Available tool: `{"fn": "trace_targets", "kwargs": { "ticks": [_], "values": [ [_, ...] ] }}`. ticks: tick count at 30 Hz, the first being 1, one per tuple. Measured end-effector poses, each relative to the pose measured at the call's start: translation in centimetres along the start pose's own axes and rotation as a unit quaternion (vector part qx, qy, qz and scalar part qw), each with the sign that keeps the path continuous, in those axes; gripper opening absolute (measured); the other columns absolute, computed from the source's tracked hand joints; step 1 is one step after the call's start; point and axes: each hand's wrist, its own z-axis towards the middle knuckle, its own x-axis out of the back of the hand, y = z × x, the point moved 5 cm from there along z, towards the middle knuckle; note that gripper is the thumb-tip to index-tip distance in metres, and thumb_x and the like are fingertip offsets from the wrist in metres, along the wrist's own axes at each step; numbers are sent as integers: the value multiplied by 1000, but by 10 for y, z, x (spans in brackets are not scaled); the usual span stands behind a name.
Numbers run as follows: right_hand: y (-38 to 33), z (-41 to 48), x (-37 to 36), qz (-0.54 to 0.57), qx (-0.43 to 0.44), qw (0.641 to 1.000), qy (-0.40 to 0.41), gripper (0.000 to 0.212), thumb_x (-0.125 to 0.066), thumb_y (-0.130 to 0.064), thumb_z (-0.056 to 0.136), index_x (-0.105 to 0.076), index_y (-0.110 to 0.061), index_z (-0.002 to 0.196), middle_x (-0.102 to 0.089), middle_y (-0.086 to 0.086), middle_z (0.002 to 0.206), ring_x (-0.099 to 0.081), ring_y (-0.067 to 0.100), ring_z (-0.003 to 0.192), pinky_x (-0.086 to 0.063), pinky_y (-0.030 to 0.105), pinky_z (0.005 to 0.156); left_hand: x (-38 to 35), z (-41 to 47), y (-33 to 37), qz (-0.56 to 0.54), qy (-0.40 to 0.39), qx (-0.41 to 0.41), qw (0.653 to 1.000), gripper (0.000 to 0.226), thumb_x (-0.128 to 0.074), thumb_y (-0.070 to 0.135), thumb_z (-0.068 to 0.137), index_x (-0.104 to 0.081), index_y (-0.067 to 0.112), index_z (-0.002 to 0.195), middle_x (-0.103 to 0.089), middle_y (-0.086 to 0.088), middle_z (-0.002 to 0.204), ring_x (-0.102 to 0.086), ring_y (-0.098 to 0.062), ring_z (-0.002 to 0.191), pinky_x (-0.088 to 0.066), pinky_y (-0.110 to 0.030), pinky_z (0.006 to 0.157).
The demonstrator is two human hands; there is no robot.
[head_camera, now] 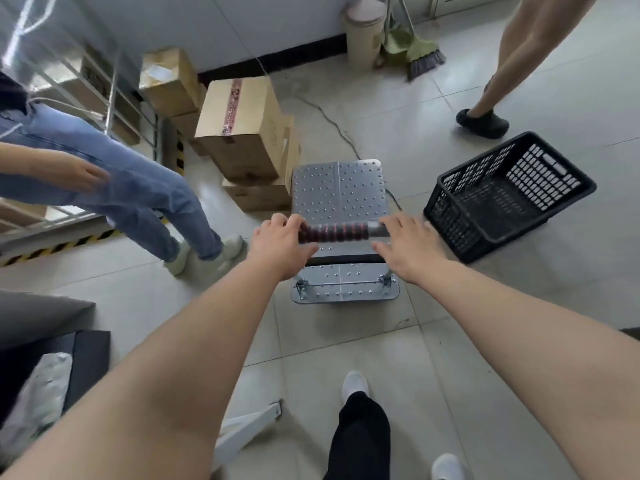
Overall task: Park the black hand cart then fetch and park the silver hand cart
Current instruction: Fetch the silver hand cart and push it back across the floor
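The silver hand cart with its studded metal deck (341,192) is the thing in hand, so the second half of the task is judged to be under way; the black hand cart is not seen in this view. The cart's horizontal push bar, wrapped in dark red and black tape (334,232), is held at its left end by the left hand (281,242), whose fingers are curled over it. The right hand (408,245) is laid on the bar's bare grey right end with the fingers spread rather wide; a full grasp cannot be confirmed there. The deck lies just beyond both hands. Stacked brown cardboard boxes (242,133) are found just past the left hand, close beside the deck's left edge, and an empty black plastic lattice crate (509,195) sits to the outside of the right hand. The next move is judged to call for a firmer right-hand grip, and the cart must be steered between boxes and crate, clear of the legs of other people (138,188) nearby
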Motion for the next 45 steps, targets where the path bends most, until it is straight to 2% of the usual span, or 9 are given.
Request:
{"fn": "trace_targets", "kwargs": {
  "ticks": [3, 7, 10, 17, 22, 25, 35, 40, 45],
  "values": [
    [5, 4, 2, 1, 12, 1000, -10, 45, -43, -55, 90, -49, -21, 118, -51, 4, 122, -46, 25, 113, -35, 41, 99, -1, 1, 1, -2, -27, 8, 1000, 51, -51, 63, 82, -45, 32, 122, -46, -6, 121, -43, -29, 110, -39, -44, 97],
    [16, -14, -12, 90, -4, 993, -82, 41, -49, -52, 90, -43, -17, 111, -54, 5, 113, -52, 26, 98, -40, 36, 77, -22, -16, 11, 14, -86, 16, 996, 51, -44, 64, 85, -43, 35, 127, -43, -8, 125, -38, -32, 114, -34, -45, 101],
    [28, -37, -20, 75, 17, 994, -79, 33, -46, -45, 93, -41, -16, 107, -57, 7, 107, -53, 26, 89, -39, 36, 72, -49, -46, 26, -14, -108, 36, 993, 46, -40, 58, 89, -37, 38, 130, -44, -7, 129, -38, -32, 118, -30, -47, 103],
    [63, -110, -44, -12, 88, 994, -64, 28, -33, -41, 98, -50, -28, 116, -58, 8, 111, -55, 34, 103, -43, 43, 86, -90, -127, 73, -41, -95, 82, 991, 42, -40, 54, 90, -36, 40, 130, -43, -7, 130, -38, -33, 119, -24, -50, 106],
    [87, -164, -62, -21, 122, 990, -61, 40, -30, -42, 98, -33, -46, 138, -58, 5, 114, -53, 34, 107, -39, 43, 87, -110, -186, 104, -29, -77, 100, 992, 40, -38, 54, 91, -38, 39, 129, -44, -7, 129, -39, -33, 118, -23, -49, 106],
    [92, -197, -68, 12, 164, 984, -65, 45, -30, -41, 97, -24, -51, 141, -56, 2, 109, -51, 31, 105, -35, 41, 86, -118, -216, 115, -28, -86, 100, 991, 43, -38, 54, 92, -36, 39, 132, -43, -7, 131, -39, -32, 119, -23, -47, 106],
    [100, -280, -92, 38, 111, 991, -57, 36, -36, -52, 93, -35, -53, 129, -58, -1, 109, -49, 28, 108, -28, 43, 91, -146, -292, 133, -36, -106, 85, 990, 43, -40, 56, 91, -36, 40, 131, -44, -6, 131, -38, -31, 118, -25, -49, 102],
    [95, -331, -105, 21, 79, 996, -45, 36, -38, -47, 94, -38, -49, 130, -57, 0, 116, -47, 28, 112, -29, 43, 93, -162, -339, 136, -36, -88, 75, 993, 43, -39, 56, 91, -36, 42, 131, -40, -6, 135, -37, -31, 121, -22, -48, 102],
    [85, -408, -128, -1, 70, 997, -32, 35, -37, -37, 97, -38, -36, 132, -53, 5, 118, -45, 29, 116, -29, 46, 100, -189, -404, 140, -34, -66, 36, 997, 37, -39, 52, 92, -37, 40, 127, -44, -8, 127, -39, -31, 117, -23, -50, 102]
  ]
}}
